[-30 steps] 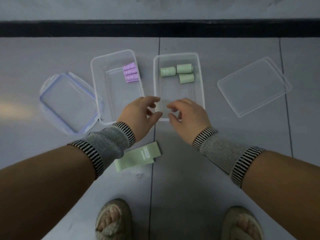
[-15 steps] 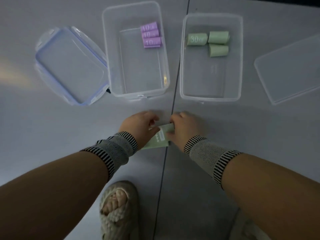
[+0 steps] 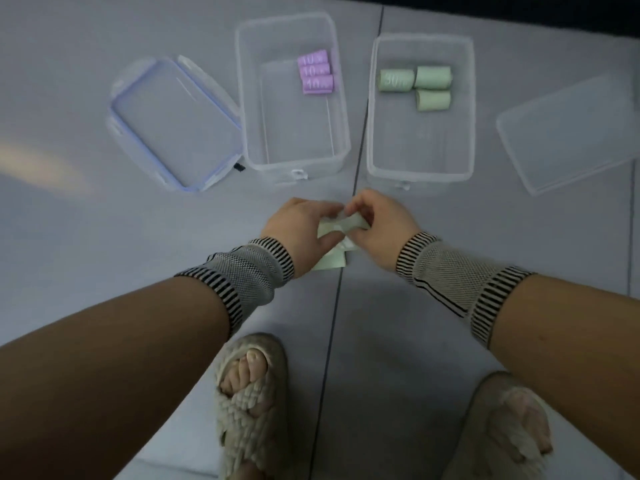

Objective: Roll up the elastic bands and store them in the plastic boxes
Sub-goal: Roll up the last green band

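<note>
grey tiled floor (image 3: 104, 237), two fuzzy slippers (image 3: 249, 403), striped wristbands (image 3: 249, 271)

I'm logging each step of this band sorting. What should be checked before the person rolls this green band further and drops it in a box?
1. Both hands on the band: ok. The left hand and right hand pinch the green band.
2. Roll started: ok; the far end is curled, the tail flat.
3. Roll tightness: cannot tell, fingers hide it.
4. Matching box open: ok. The right box holds three green rolls; its lid lies beside it.
5. Room in it: ok, the near half is bare.
</note>
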`<state>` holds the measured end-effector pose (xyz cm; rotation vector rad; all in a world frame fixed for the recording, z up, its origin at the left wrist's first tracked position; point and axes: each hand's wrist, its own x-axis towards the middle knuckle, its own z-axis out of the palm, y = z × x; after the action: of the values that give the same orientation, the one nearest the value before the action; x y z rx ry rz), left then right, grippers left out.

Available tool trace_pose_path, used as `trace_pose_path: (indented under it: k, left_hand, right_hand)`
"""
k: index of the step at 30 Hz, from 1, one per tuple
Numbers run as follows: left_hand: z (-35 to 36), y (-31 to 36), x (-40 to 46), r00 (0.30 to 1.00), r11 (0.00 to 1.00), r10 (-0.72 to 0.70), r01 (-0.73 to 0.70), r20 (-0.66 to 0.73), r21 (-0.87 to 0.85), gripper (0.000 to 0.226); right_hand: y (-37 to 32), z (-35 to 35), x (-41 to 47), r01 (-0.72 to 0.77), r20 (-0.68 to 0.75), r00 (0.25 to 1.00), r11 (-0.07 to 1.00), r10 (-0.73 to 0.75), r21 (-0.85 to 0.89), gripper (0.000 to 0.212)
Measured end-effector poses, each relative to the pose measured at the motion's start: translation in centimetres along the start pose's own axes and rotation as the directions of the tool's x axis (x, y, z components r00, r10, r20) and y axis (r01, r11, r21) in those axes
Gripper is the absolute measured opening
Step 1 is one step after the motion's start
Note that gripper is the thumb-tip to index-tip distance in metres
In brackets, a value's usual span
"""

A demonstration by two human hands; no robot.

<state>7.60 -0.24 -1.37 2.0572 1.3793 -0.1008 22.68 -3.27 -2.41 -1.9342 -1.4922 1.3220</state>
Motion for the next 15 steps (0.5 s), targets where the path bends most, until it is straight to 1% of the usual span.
trace_pose_path:
  k: [3, 7, 9, 11, 15]
  left_hand:
    - [-3.6, 3.4, -1.6, 1.000, 0.996, 0.013, -0.011, 0.019, -0.088, 0.031]
    - [-9.1, 7.6, -4.5, 0.999, 0.965, 0.000, -0.011, -0.043, -0.262, 0.015]
    - [-11.7, 9.6, -6.1, 0.994, 0.928, -0.037, -0.005, -0.107, -0.371, 0.007]
    - [-13.9, 11.6, -8.2, 0.982, 0.874, -0.083, -0.011, -0.170, -0.486, 0.008]
    - [-16.6, 14.5, -12.5, 0.968, 0.797, -0.123, -0.034, -0.217, -0.604, 0.005]
  right_hand:
    - [-4.2, -3.8, -2.8, 0.041, -0.018, 0.999, 0.994, -0.040, 0.100, 0.027]
    - [-9.3, -8.3, -7.0, 0.005, -0.117, 0.993, 0.969, 0.025, 0.248, 0.026]
    - [-11.3, -10.1, -9.2, 0.007, -0.190, 0.980, 0.947, 0.057, 0.322, 0.018]
    - [-13.1, -11.8, -11.5, 0.025, -0.243, 0.967, 0.924, 0.075, 0.382, 0.012]
    - [-16.5, -13.9, -16.0, 0.071, -0.290, 0.952, 0.849, 0.099, 0.523, 0.014]
